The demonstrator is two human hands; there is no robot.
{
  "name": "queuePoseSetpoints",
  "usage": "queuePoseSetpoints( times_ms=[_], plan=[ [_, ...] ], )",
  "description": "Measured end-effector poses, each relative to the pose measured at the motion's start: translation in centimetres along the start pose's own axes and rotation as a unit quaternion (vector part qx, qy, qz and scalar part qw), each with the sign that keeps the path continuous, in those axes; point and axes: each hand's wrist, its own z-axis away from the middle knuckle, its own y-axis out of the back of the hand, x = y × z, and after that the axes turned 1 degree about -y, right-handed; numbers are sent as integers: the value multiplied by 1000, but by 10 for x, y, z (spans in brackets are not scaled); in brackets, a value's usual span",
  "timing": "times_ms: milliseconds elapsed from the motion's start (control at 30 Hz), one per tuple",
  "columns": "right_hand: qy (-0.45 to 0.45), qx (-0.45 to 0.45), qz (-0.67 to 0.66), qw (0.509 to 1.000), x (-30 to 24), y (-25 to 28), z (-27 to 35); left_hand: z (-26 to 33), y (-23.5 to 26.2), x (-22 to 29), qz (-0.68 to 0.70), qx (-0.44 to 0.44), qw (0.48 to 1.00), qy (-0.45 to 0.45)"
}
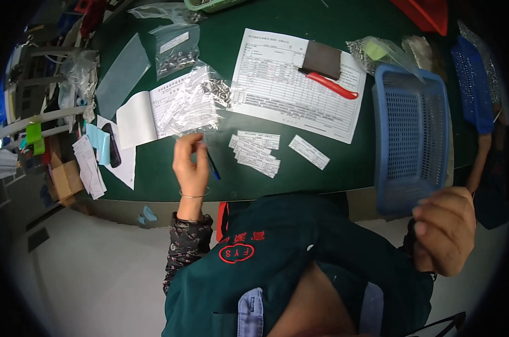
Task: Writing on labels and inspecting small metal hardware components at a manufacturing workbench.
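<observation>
My left hand [191, 165] is at the near edge of a clear plastic bag [195, 109], its fingers curled and pinched at the bag's rim. Small shiny metal parts [216, 90] show at the bag's far right side. Under the bag lies an open booklet [136, 119] of printed forms. A blue pen [213, 165] rests just right of that hand. My right hand [446, 231] is raised close to the camera, by the near end of a blue plastic basket [382, 140]. Its fingers are loosely bent and a little apart, with nothing visible in them.
Several printed slips [257, 153] overlap mid-table; a single slip [309, 152] lies right of them. A red-handled tool [333, 85] and a brown block [322, 59] rest on a printed sheet [299, 112]. Another bag [177, 50] of parts lies behind. A phone [114, 147] is at left.
</observation>
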Motion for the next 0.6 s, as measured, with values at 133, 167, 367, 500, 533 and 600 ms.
queuePoseSetpoints(
  times_ms=[133, 167, 367, 500, 533, 600],
  plan=[
    [0, 50, -35, 998, -7, -13, -12, -10, -72, 56, 75, -157, 965, -197],
    [-18, 38, -33, 999, -9, -14, -11, -14, -90, 67, 90, -188, 952, -222],
    [-44, 20, -31, 998, -21, -29, -1, -19, -167, 80, 23, -237, 934, -267],
    [-86, 23, -39, 995, -23, -32, 11, -12, -175, 78, 8, -257, 927, -271],
    [-110, 24, -41, 993, -23, -34, 12, -14, -171, 79, 4, -257, 928, -271],
    [-112, 12, -67, 991, -23, -43, 14, -17, -161, 79, 28, -225, 929, -294]
  ],
)
